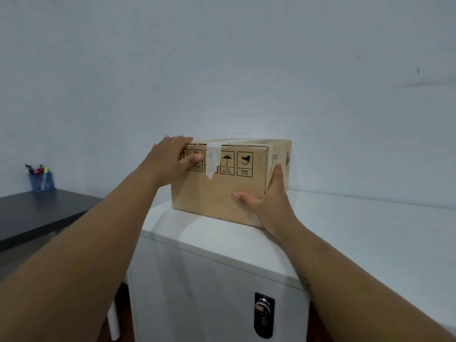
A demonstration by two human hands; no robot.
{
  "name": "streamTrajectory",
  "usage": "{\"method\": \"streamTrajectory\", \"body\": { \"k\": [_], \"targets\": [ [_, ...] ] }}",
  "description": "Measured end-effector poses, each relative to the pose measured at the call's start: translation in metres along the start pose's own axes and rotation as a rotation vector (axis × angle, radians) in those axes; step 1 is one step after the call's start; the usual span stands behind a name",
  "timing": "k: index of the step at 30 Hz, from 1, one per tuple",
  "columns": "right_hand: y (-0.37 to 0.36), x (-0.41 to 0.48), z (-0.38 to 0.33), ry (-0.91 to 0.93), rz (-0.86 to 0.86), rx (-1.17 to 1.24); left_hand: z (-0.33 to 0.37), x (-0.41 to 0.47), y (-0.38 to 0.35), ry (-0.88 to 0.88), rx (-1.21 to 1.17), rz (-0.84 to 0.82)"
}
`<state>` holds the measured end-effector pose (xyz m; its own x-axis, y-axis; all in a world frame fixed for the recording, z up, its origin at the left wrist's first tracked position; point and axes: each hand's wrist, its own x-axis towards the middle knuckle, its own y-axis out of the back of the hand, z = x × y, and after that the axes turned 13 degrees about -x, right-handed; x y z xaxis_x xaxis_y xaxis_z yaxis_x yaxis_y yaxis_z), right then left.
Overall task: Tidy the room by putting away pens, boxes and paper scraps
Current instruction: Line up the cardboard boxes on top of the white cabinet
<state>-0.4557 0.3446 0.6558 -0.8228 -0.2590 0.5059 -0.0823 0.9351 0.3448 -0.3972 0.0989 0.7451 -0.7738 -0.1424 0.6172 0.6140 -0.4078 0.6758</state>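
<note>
The box (222, 191) sits on the cabinet (222, 245), the left hand (172, 159) curling its fingers over the top left corner and the right hand (267, 202) clasping the lower right corner, opposed grips that likely keep it steady for positioning.

We lose the leftmost symbols on the cardboard box (217, 193) behind the left hand (170, 161); pens (37, 169) too small to count.
</note>
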Motion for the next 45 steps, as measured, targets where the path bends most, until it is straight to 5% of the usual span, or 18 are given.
{"method": "streamTrajectory", "body": {
  "k": [8,17,29,32,45],
  "targets": [
    [-0.006,0.004,0.005,-0.017,0.094,-0.066,0.052,-0.024,-0.034,-0.277,-0.060,0.144],
    [-0.008,0.013,0.018,-0.020,0.110,-0.118,0.059,-0.019,-0.032,-0.190,-0.034,0.108],
    [0.009,-0.057,-0.038,0.205,0.269,-0.667,0.059,-0.111,0.053,-0.032,0.279,0.141],
    [0.000,-0.079,-0.059,0.307,0.205,-0.777,0.058,-0.163,0.082,0.053,0.296,0.140],
    [-0.104,-0.200,-0.198,0.594,-0.376,-0.484,0.065,-0.405,0.200,0.439,0.544,0.266]
  ]
}}
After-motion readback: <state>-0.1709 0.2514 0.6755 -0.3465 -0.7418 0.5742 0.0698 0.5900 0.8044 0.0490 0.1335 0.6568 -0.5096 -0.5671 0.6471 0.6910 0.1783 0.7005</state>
